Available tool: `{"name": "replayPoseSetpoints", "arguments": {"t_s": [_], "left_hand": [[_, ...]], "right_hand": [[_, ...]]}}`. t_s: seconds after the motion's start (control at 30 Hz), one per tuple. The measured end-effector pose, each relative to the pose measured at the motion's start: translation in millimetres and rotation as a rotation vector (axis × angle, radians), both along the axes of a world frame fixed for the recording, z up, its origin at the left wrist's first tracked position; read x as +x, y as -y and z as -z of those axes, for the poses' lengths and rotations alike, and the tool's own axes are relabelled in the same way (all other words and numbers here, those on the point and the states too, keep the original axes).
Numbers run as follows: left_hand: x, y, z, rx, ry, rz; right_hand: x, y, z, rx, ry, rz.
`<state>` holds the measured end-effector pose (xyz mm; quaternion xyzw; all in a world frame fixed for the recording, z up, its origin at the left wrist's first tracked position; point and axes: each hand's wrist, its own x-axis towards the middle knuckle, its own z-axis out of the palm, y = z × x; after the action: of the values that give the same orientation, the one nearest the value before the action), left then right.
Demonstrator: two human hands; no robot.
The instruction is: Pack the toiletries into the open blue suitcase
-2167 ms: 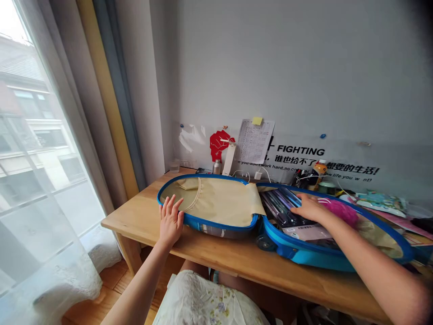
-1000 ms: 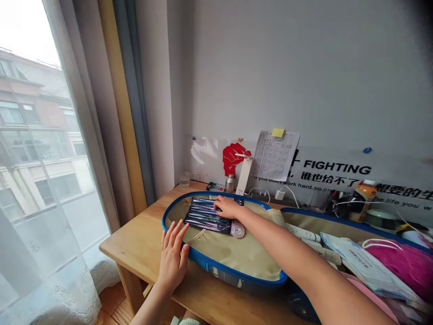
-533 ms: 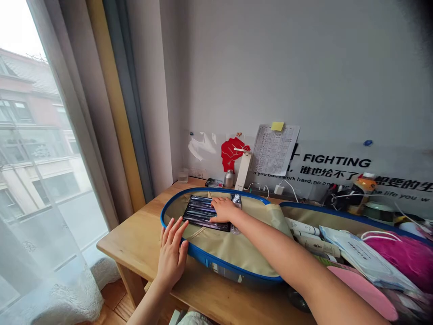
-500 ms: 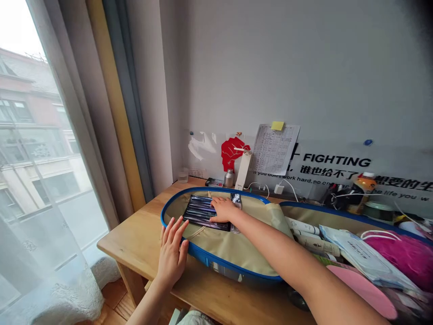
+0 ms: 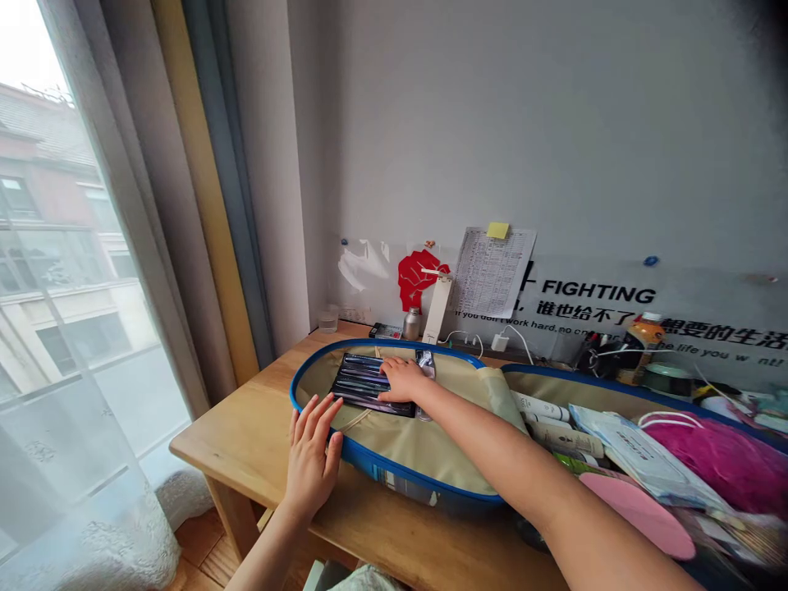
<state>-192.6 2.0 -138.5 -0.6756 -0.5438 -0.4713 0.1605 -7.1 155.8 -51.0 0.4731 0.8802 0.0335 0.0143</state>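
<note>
An oval case with blue edging (image 5: 424, 483) lies open on the wooden table (image 5: 246, 439). Its beige lining holds a flat dark pack of several slim, shiny stick-like items (image 5: 357, 384), whose exact kind I cannot make out. My right hand (image 5: 403, 380) lies over the right part of this pack, fingers stretched across it. Close by is a small clear-and-dark packet (image 5: 426, 361), partly covered by that hand. My left hand (image 5: 313, 460) rests on the near left rim, fingers spread and tips touching the pack's lower left corner.
The case's other half holds white tubes (image 5: 542, 407), a pale flat packet (image 5: 640, 451), a magenta bundle (image 5: 707, 460) and a pink oval item (image 5: 640, 509). Along the wall stand a metal bottle (image 5: 412, 323), a white upright stick (image 5: 437, 310) and an orange bottle (image 5: 640, 349). Curtains hang left.
The view has turned slightly to the right. Both hands keep nearly the same places on the pack and the rim.
</note>
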Motion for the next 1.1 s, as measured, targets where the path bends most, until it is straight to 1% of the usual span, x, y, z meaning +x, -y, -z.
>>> {"name": "replayPoseSetpoints", "arguments": {"t_s": [0.2,0.57,0.63,0.67,0.73,0.8,0.83,0.93,1.0,1.03,1.1], "left_hand": [[1,1,-1.6,-0.003,0.015,0.01],[1,-1,-2.2,0.004,0.033,0.003],[0,-2,-1.4,0.005,0.034,0.001],[0,-2,-1.0,0.005,0.034,0.0],[0,-2,-0.3,0.007,0.042,-0.001],[-1,-2,0.2,0.009,0.052,0.003],[-1,-2,0.2,0.009,0.058,0.009],[-1,-2,0.0,0.015,0.072,0.028],[-1,-2,-0.4,0.02,0.084,0.033],[-1,-2,-0.7,0.021,0.09,0.035],[-1,-2,-1.3,0.02,0.1,0.041]], "right_hand": [[2,-1,0.5,0.005,-0.029,-0.021],[1,14,-11.2,0.069,-0.094,-0.039],[1,17,-19.6,0.075,-0.117,-0.023],[3,18,-26.8,0.079,-0.129,-0.017],[11,20,-47.5,0.074,-0.16,-0.007],[29,21,-74.2,0.051,-0.185,0.008],[43,22,-88.1,0.031,-0.196,0.022],[103,26,-123.5,-0.023,-0.215,0.112],[153,33,-136.5,-0.05,-0.228,0.237],[180,39,-138.9,-0.064,-0.223,0.321],[229,54,-136.0,-0.114,-0.187,0.508]]}}
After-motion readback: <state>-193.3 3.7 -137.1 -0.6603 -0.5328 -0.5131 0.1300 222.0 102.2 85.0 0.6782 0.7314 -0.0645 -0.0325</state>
